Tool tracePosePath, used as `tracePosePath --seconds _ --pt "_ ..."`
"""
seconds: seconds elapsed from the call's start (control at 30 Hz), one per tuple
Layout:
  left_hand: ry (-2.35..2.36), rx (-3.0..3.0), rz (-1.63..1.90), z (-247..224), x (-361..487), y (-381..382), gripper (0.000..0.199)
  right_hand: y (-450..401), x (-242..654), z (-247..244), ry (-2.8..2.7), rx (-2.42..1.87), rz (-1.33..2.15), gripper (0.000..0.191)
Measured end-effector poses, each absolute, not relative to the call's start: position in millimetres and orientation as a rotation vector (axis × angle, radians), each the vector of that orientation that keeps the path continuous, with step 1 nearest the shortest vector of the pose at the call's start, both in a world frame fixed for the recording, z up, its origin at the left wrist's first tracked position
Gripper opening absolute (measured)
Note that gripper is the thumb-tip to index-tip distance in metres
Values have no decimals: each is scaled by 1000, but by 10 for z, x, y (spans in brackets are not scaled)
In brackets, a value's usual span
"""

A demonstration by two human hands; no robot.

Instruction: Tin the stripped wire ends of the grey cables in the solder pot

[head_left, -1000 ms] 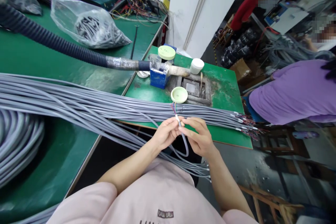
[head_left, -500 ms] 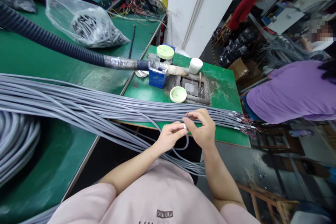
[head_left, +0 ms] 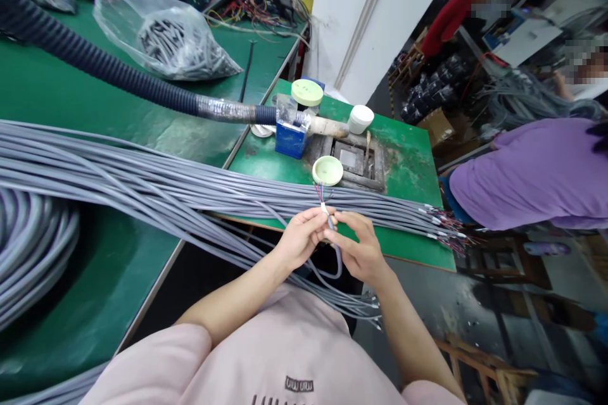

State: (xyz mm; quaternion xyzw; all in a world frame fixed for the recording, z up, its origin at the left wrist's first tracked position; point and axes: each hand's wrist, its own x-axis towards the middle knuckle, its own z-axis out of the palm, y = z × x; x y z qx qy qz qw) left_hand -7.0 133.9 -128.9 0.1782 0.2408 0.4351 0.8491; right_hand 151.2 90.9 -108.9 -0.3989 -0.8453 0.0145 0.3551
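In the head view, my left hand (head_left: 303, 237) pinches a grey cable (head_left: 331, 223) just below its end. A white band (head_left: 324, 207) sits around that end, with thin coloured wires (head_left: 321, 193) fanning out upward. My right hand (head_left: 360, 245) has its thumb and forefinger on either side of the same cable, just below the left fingertips. The cable loops down beneath both hands. Behind them lies a long bundle of grey cables (head_left: 223, 188), whose stripped ends (head_left: 446, 224) show coloured wires at the right table end.
Beyond the bundle are a pale green lid (head_left: 327, 171), a sooty recessed metal tray (head_left: 351, 161), a white cup (head_left: 360, 119) and a blue box (head_left: 289, 139). A black corrugated hose (head_left: 156, 90) crosses the green table. A person in purple (head_left: 522, 171) is at right.
The cable end has turned upright, its wires now spreading toward the lid. My right fingers have moved off the wires down onto the cable, and my left hand now grips below the white band.
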Motion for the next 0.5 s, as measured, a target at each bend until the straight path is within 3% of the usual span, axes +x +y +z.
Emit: tracePosePath --seconds 0.17,0.37,0.5 --pt "560 666 932 -1222 -166 1375 30 1011 1568 -999 -2149 -985 17 40" --pt "1083 1603 1347 -1174 -535 1631 21 1344 1737 -700 -1733 -1137 -118 25" --pt "1335 2005 1417 -1301 -685 1830 18 1600 1746 -620 -1673 -1267 -90 18"
